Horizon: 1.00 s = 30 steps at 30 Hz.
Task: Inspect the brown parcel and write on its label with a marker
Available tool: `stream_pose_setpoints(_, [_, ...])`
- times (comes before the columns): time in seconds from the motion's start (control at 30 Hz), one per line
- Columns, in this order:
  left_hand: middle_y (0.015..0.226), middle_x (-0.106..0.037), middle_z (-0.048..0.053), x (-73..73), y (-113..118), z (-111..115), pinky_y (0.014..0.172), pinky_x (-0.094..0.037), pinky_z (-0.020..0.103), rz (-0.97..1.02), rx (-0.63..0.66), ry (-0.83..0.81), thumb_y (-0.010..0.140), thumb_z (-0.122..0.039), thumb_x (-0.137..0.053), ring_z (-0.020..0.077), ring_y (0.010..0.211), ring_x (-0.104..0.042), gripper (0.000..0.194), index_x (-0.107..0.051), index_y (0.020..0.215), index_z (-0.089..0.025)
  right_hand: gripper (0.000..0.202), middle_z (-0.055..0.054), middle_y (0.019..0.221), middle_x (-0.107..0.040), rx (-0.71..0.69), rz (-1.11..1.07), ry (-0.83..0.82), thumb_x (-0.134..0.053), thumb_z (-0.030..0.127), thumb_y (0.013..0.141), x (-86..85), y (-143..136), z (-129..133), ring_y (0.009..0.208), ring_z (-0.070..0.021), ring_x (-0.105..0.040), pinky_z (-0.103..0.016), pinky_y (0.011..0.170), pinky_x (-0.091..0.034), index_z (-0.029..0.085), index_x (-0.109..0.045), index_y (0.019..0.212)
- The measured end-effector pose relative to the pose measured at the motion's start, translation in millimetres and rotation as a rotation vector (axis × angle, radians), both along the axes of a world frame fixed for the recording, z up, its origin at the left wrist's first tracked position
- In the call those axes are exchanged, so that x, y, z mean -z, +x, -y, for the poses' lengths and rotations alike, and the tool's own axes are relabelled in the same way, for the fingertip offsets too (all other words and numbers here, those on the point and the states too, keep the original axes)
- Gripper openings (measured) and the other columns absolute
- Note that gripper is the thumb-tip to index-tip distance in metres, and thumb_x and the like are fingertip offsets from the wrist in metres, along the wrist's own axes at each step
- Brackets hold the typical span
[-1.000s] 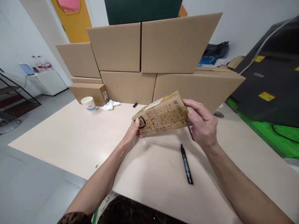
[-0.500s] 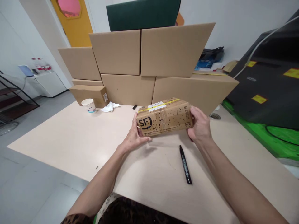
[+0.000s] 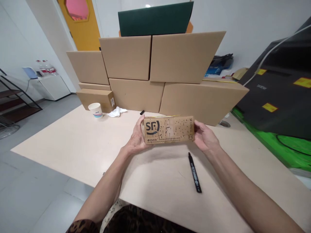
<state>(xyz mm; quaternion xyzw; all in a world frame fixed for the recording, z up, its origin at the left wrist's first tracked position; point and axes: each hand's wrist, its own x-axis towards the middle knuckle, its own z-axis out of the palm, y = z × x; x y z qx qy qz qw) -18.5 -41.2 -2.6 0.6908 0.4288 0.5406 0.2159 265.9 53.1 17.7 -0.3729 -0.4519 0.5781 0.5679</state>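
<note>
Between both hands I hold a small brown cardboard box point(image 3: 170, 130) with "SF EXPRESS" printing and many black dashes on its long side. My left hand point(image 3: 137, 137) grips its left end, and my right hand point(image 3: 206, 136) grips the right end. The printed side faces me, and only a thin yellow strip of the top edge shows. Below the box, a black marker point(image 3: 194, 173) lies uncapped on the table, its tip pointing away from me. A small black cap point(image 3: 142, 112) rests on the table beyond the box's left end.
Large cardboard boxes point(image 3: 136, 95) are stacked along the table's back, topped by a dark green box point(image 3: 155, 20). At the back left stand a paper cup point(image 3: 95, 110), a crumpled white tissue point(image 3: 117, 112) and a smaller carton point(image 3: 97, 97). A black-covered machine point(image 3: 279, 97) is on the right.
The box has been tilted and levelled, so its printed side now faces me and the white label on top is out of sight. Both hands keep their hold; my view has shifted slightly.
</note>
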Motion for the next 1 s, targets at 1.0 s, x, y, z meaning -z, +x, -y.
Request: stream_pose_setpoints(1.0, [0.169, -0.017, 0.019, 11.1, -6.8, -4.0, 0.128, -0.024, 0.065, -0.187, -0.04, 0.1, 0.064, -0.04, -0.092, 0.0448, 0.155, -0.027, 0.134, -0.005, 0.164, -0.027, 0.024, -0.005, 0.072, -0.068, -0.336, 1.541, 1.186, -0.048, 0.002, 0.087, 28.4, 64.5, 100.1, 0.063, -0.0233, -0.064, -0.035, 0.062, -0.049, 0.024, -0.056, 0.093])
